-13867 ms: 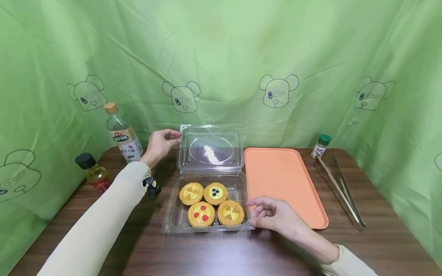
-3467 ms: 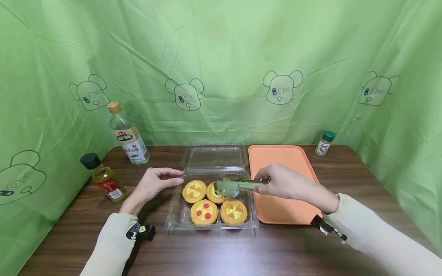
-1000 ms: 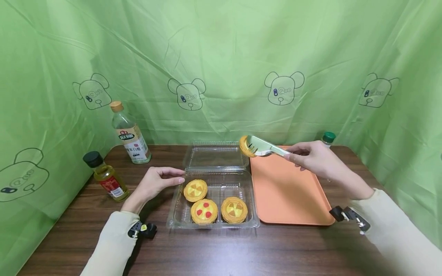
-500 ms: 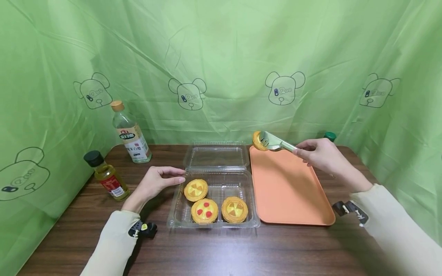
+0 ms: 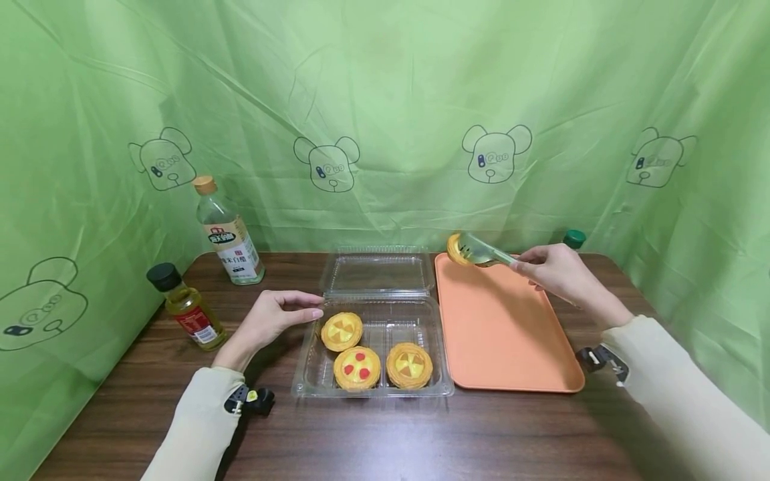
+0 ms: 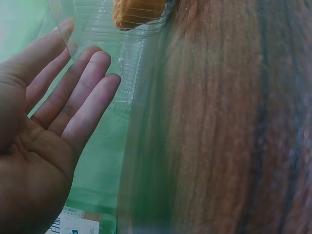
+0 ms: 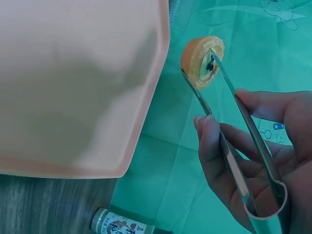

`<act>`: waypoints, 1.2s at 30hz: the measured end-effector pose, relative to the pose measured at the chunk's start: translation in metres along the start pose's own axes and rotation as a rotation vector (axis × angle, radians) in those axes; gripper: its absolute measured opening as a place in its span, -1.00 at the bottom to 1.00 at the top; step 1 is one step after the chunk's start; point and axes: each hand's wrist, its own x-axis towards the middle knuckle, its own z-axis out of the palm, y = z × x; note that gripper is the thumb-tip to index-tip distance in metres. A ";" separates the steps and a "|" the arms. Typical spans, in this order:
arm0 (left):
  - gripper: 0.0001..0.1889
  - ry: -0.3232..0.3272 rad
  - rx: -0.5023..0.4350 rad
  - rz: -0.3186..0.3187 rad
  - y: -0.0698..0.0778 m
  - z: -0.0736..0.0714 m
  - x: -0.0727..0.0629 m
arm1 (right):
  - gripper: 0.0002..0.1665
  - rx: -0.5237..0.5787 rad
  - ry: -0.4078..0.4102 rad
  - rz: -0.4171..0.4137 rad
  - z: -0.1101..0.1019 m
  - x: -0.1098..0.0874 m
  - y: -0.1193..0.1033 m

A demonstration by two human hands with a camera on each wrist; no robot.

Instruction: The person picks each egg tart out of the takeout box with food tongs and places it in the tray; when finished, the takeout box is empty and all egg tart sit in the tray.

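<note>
- One clear container point(image 5: 412, 326) stood, the left hand's point(image 5: 271, 324) straight fingers touching it.
- An orange tray point(image 5: 511, 334) lay beside.
- The right hand point(image 5: 556, 270) squeezed tongs point(image 5: 490, 254).
- They held a tart point(image 7: 195, 61) tilted near the tray's far end; slackening, I feared, might drop it.

Shiny metal tongs point(image 5: 486, 252), glossy plastic container point(image 5: 373, 337), matt tray point(image 5: 508, 334)

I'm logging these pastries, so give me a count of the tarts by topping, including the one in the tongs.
Triangle-topped tarts, in the clear box: 2
Red-spotted tart, in the clear box: 1
Blue-spotted tart, in the tongs: 1
Total: 4
</note>
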 end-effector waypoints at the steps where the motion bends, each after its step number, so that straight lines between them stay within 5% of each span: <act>1: -0.65 0.002 0.001 -0.001 0.000 0.000 0.000 | -0.47 -0.001 -0.004 -0.001 0.001 0.001 0.001; 26: -0.66 0.000 -0.005 -0.001 0.002 -0.001 0.001 | -0.63 -0.162 -0.021 -0.016 0.019 0.012 0.008; 36: -0.64 -0.002 0.005 -0.016 -0.001 0.000 0.001 | -0.50 -0.159 -0.044 0.029 0.020 0.014 0.003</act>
